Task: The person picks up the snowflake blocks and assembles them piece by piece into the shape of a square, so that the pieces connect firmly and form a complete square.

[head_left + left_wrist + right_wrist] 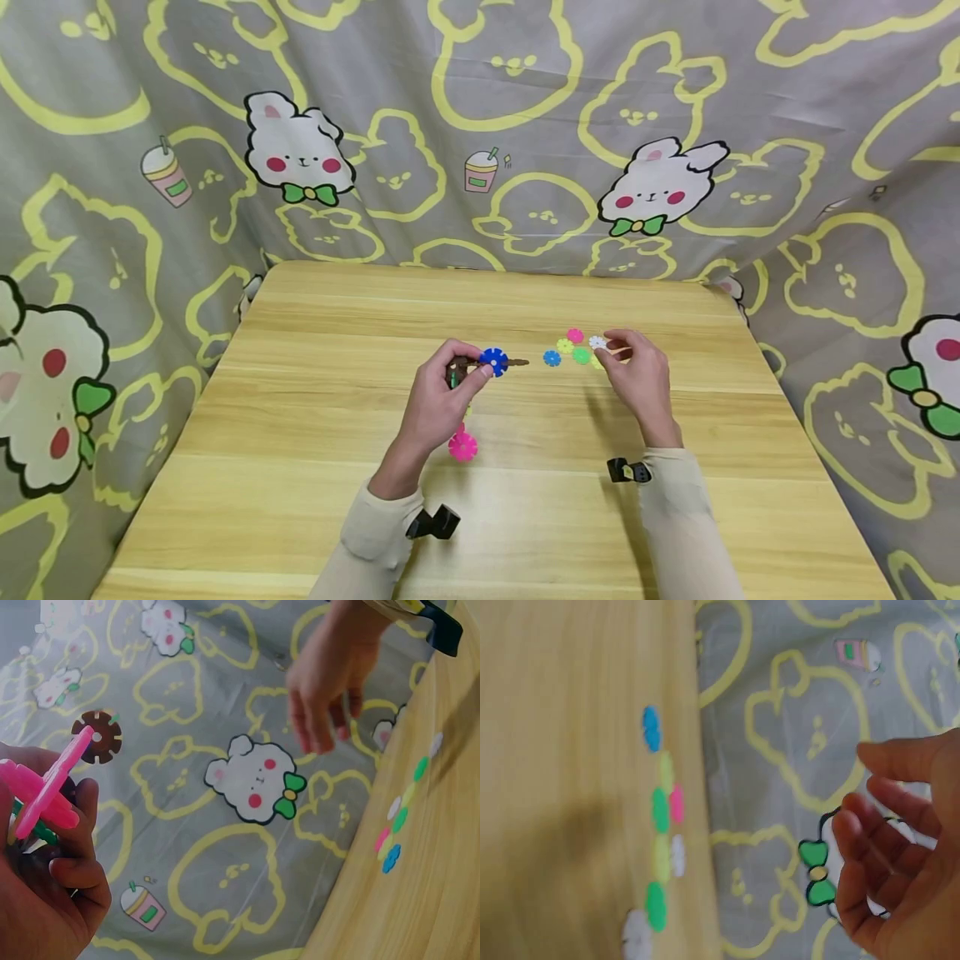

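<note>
My left hand (433, 400) grips a cluster of joined notched plastic discs above the table. A dark blue disc (495, 362) sits at the thumb and fingertips, with brown discs edge-on beside it. A pink disc (462, 446) hangs at the near end of the cluster, under the hand. The left wrist view shows a brown disc (97, 737) past the fingers; the palm hides much of the rest. My right hand (641, 375) is raised over the table with fingers loosely bent and nothing in its grasp, as the right wrist view shows.
Several loose discs lie in a small group on the wooden table (300, 417), among them a light blue disc (552, 357), a green disc (582, 356) and a pink disc (575, 335). A patterned grey curtain (420, 83) surrounds the table's back and sides.
</note>
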Available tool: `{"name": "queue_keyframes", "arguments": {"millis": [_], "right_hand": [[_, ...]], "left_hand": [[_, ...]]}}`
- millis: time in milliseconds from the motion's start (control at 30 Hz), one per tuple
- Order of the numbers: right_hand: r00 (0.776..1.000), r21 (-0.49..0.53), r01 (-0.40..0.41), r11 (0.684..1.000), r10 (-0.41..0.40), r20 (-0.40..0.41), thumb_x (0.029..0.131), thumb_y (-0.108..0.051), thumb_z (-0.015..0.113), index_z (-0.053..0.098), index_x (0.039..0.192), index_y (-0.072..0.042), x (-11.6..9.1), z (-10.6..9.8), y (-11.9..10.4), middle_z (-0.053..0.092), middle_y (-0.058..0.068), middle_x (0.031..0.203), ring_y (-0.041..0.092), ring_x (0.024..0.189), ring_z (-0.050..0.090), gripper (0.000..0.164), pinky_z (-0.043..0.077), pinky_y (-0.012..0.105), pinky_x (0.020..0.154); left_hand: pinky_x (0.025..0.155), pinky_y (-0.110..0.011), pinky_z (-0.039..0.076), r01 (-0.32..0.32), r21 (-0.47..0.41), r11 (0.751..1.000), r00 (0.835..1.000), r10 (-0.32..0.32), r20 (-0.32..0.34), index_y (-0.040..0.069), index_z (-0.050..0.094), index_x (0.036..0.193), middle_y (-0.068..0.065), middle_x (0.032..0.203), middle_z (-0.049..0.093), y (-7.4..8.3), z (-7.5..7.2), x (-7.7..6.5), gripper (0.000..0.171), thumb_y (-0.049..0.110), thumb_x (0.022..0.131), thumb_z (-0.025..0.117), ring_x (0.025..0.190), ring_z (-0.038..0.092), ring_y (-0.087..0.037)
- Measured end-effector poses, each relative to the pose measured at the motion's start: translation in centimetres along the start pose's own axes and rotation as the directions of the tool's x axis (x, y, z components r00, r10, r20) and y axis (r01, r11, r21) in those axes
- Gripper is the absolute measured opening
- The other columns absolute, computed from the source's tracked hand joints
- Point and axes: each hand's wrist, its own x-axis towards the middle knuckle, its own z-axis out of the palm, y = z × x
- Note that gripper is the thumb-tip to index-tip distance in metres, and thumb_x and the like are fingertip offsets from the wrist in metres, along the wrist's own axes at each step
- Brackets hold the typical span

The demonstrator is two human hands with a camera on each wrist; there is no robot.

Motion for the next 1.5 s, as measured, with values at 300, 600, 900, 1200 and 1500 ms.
{"name": "queue_keyframes", "arguments": {"millis": [300,600,900,1200,1500], "right_hand": [[0.976,-0.098,-0.185,0.978,0.194,0.1,0.087,-0.024,0.066,0.068,0.115,-0.01,-0.2,0.4,2.7,0.07,0.011,0.106,0.028,0.091,0.066,0.032,0.049,0.035,0.072],[0.915,-0.201,-0.29,0.936,0.333,0.229,0.088,-0.03,0.065,0.066,0.119,-0.007,-0.5,0.6,4.7,0.066,0.014,0.112,0.031,0.097,0.06,0.039,0.046,0.038,0.073],[0.861,-0.251,-0.321,0.913,0.392,0.323,0.087,-0.032,0.065,0.064,0.123,-0.01,-1.1,1.0,5.9,0.064,0.014,0.118,0.024,0.087,0.057,0.043,0.044,0.032,0.066],[0.871,-0.265,-0.286,0.921,0.365,0.33,0.087,-0.025,0.064,0.065,0.122,-0.006,-1.5,1.3,6.2,0.063,0.018,0.12,0.025,0.086,0.056,0.04,0.045,0.032,0.065],[0.882,-0.228,-0.296,0.928,0.357,0.307,0.087,-0.013,0.061,0.065,0.121,-0.003,-1.7,1.6,6.2,0.056,0.024,0.119,0.033,0.098,0.053,0.036,0.047,0.043,0.078]], "left_hand": [[0.055,-0.019,0.038,0.005,-0.005,1.0,1.0,-0.005,0.001,0.006,0.061,0.102,-0.01,0.087,0.059,0.0,0.1,0.0,0.014,0.014,0.092,0.066,0.062,0.044,-0.01],[0.055,-0.019,0.038,0.006,0.01,1.0,1.0,-0.006,-0.004,0.007,0.061,0.102,-0.011,0.085,0.059,0.2,0.1,-0.1,0.014,0.015,0.091,0.067,0.064,0.045,-0.011],[0.054,-0.02,0.039,0.008,0.012,1.0,1.0,-0.008,0.007,0.008,0.061,0.103,-0.011,0.087,0.061,0.0,0.2,-0.1,0.015,0.017,0.092,0.066,0.063,0.045,-0.011],[0.054,-0.02,0.038,0.019,0.003,1.0,1.0,-0.019,0.012,0.007,0.061,0.103,-0.012,0.085,0.059,0.0,0.2,-0.1,0.015,0.017,0.092,0.066,0.061,0.044,-0.01],[0.053,-0.02,0.037,0.023,0.001,1.0,1.0,-0.023,0.009,0.008,0.061,0.103,-0.008,0.085,0.059,-0.1,0.3,-0.1,0.014,0.015,0.092,0.066,0.061,0.043,-0.009]]}}
